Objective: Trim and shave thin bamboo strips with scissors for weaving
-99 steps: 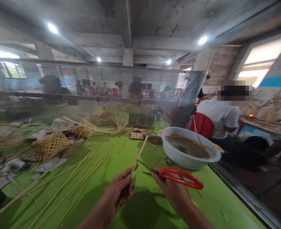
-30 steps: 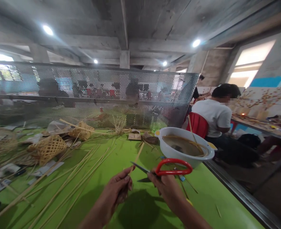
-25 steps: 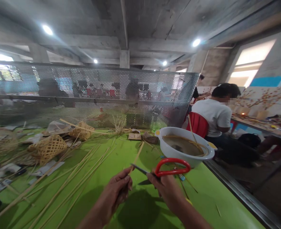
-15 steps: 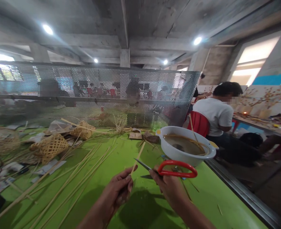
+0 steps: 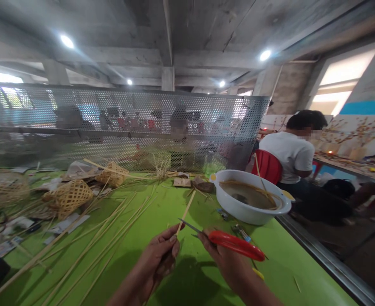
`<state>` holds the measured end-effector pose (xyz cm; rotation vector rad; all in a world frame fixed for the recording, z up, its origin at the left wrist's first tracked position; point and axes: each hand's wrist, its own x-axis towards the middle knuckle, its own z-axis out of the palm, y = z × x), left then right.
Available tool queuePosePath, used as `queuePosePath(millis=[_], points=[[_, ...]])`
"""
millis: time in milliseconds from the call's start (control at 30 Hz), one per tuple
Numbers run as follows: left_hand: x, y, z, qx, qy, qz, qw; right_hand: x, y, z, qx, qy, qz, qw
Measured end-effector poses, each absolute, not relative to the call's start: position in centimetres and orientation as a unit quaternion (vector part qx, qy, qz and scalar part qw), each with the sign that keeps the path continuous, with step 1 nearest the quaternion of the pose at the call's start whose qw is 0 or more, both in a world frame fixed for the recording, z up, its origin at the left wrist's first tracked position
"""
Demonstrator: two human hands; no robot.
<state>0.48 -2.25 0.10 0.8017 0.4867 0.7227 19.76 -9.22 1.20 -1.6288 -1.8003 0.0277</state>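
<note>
Pinched between the thumb and fingers of my left hand [image 5: 162, 250] is a flat bamboo strip [image 5: 187, 207], its free end pointing away from me. My right hand [image 5: 224, 253] grips a pair of scissors [image 5: 236, 245] with red handles. The scissor blades lie across the strip just beyond my left fingertips, slightly apart. Whether an edge cuts into the strip I cannot tell. Several long thin bamboo strips [image 5: 111, 238] lie on the green table [image 5: 203, 280] left of my hands.
A white basin [image 5: 254, 216] of water with a coiled strip stands back right. Woven bamboo baskets [image 5: 71, 196] and scraps crowd the left. A perforated metal screen [image 5: 136, 140] runs along the back. Small metal tools [image 5: 241, 232] lie near the basin. A person [image 5: 289, 148] sits beyond the table, right.
The scissors have turned in my right hand, so the red handles now appear edge-on and the blades are closer together. My left hand keeps its hold on the strip.
</note>
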Motion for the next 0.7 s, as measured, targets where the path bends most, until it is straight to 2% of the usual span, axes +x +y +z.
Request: queuePosePath(millis=[133, 300, 467, 600, 700], points=[[0.5, -2.4, 0.5, 0.379, 0.228, 0.348, 0.827, 20.0, -9.0, 1.4, -0.638, -0.681, -0.01, 0.358], [0.8, -1.8, -0.3, 0.385, 0.229, 0.359, 0.819, 19.5, -9.1, 0.8, -0.605, -0.725, 0.043, 0.327], [0.8, -1.4, -0.7, 0.398, 0.224, 0.356, 0.815, 19.6, -9.1, 1.0, -0.647, -0.677, 0.031, 0.349], [0.6, -1.6, 0.0, 0.407, 0.241, 0.372, 0.799, 19.2, -9.2, 0.9, -0.61, -0.722, 0.074, 0.318], [0.4, -1.9, 0.6, 0.433, 0.285, 0.386, 0.763, 19.5, -9.1, 1.2, -0.608, -0.711, 0.07, 0.347]])
